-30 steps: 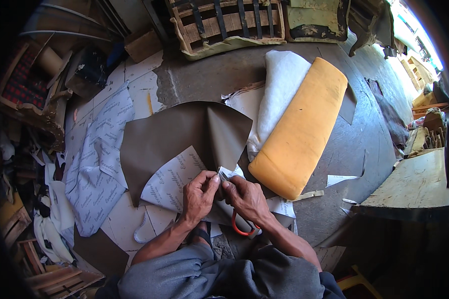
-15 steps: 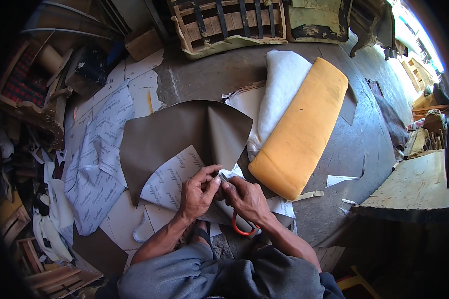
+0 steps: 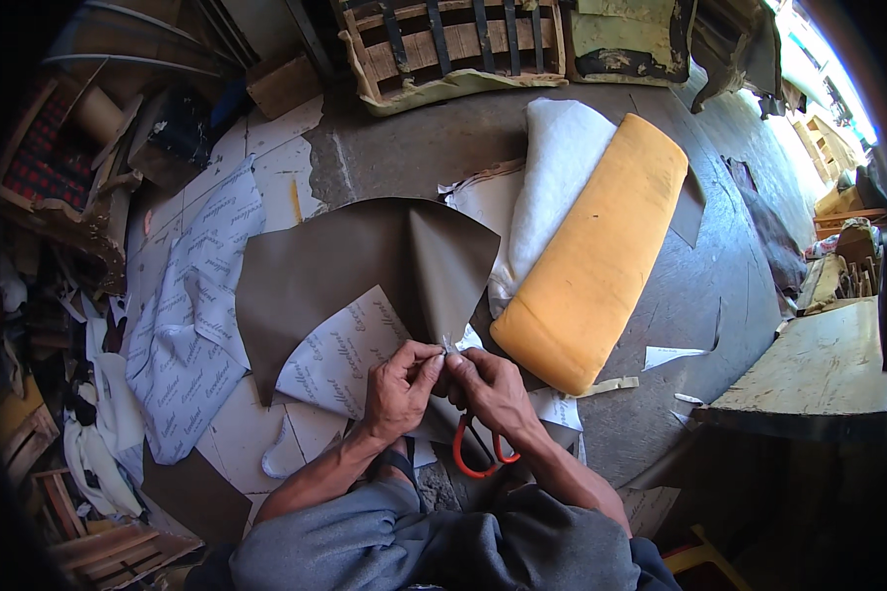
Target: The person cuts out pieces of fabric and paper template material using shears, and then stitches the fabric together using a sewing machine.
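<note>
A brown leatherette sheet [image 3: 316, 261] lies spread in front of me, one corner folded over to show its pale printed backing [image 3: 340, 355]. My left hand [image 3: 399, 392] and my right hand [image 3: 495, 392] meet at its near edge, thumbs and fingers pinched together. A small whitish bit shows at the fingertips; what exactly they grip there is too small to make out, but the sheet rises in a crease toward them. Scissors with orange handles [image 3: 459, 448] hang below my right hand, their blades hidden within or behind it.
Right of the sheet lie a yellow foam cushion [image 3: 596, 261] and a roll of white wadding [image 3: 562, 158]. A printed cloth [image 3: 202, 330] is crumpled at left. Stripped wooden seat frames [image 3: 453, 49] stand at the far side. Scraps [image 3: 672, 356] litter the floor; a board [image 3: 808, 364] sits at right.
Both hands have shifted slightly at the sheet's edge, thumbs now closer together. The scissors have turned under my right hand, so more of their orange handles shows.
</note>
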The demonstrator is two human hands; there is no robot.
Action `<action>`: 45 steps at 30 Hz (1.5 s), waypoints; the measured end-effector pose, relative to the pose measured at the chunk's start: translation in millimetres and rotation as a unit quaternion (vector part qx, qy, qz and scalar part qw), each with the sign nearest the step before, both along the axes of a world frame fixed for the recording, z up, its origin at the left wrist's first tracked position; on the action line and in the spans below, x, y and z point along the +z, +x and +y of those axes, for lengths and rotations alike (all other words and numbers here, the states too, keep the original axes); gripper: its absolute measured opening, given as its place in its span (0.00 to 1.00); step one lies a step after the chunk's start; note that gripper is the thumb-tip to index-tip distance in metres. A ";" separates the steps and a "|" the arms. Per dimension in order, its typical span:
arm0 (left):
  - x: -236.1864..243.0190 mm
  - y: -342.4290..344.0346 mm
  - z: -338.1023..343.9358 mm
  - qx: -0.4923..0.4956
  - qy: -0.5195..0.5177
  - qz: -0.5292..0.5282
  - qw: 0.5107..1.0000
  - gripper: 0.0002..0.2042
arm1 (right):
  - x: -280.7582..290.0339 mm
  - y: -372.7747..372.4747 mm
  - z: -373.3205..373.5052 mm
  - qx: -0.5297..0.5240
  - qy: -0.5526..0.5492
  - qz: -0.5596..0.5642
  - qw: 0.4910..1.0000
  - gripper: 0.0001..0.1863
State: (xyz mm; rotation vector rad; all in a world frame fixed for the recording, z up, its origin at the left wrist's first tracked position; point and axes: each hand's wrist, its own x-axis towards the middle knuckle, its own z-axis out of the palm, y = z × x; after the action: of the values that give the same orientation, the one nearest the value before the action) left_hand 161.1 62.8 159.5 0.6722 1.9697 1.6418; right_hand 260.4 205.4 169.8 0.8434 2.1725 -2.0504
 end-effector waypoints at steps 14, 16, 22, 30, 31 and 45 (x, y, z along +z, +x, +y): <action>21.2 0.0 30.2 0.007 -0.062 0.198 0.978 0.05 | -1.4 12.3 3.5 -0.111 -0.217 0.094 0.965 0.18; 20.6 1.2 34.8 0.005 -0.067 0.194 0.979 0.05 | -5.7 15.8 4.4 -0.128 -0.239 0.140 0.952 0.17; -44.4 -40.4 -23.1 0.115 -0.116 0.116 0.980 0.08 | 49.7 37.1 73.0 -0.229 -0.192 0.406 0.864 0.13; 9.0 -32.2 5.5 0.054 0.027 -0.083 0.995 0.08 | -51.7 40.7 174.8 -0.150 0.454 -0.232 0.847 0.19; 5.4 -27.4 8.5 0.047 0.030 -0.088 0.995 0.08 | -59.3 52.5 177.9 -0.186 0.554 -0.190 0.789 0.18; -5.5 -32.2 15.2 -0.148 0.072 -0.112 0.980 0.14 | -13.7 6.6 22.0 0.035 0.167 0.163 0.972 0.18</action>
State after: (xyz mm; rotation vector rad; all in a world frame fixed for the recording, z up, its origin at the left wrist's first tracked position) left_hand 128.9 78.0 154.0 0.7575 1.5229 1.6065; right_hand 267.0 227.3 156.2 0.4607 2.7313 -1.9334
